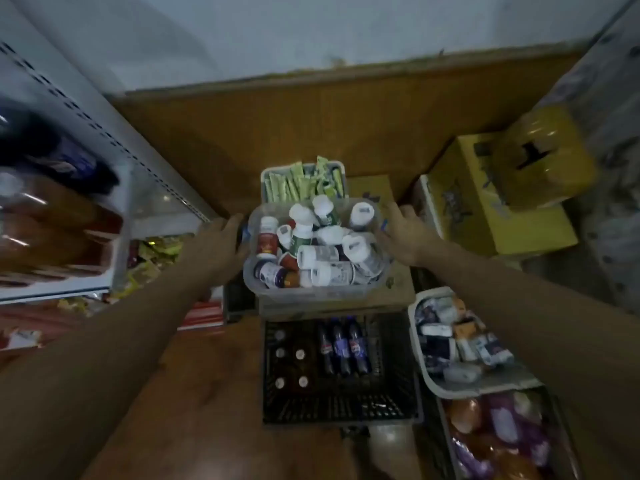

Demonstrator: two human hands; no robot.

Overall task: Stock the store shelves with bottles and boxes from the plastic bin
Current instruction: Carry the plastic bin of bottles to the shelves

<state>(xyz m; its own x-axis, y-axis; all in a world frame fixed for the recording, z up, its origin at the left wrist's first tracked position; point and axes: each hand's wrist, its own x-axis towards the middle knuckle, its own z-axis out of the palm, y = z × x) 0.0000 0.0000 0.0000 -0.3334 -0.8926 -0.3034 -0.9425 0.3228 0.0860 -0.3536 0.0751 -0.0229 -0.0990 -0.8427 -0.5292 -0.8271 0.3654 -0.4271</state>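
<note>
Plastic bin [313,292] of white-capped bottles [320,244] sits just beyond the black crate [341,407]. Left hand [227,237] grips its left side, right hand [403,233] its right rim; fingers curled. Behind the bin: green packets [303,183].

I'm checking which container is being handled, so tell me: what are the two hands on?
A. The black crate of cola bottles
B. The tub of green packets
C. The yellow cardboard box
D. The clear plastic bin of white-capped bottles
D: the left hand and right hand sit against opposite sides of the clear plastic bin heaped with white-capped bottles.
</note>
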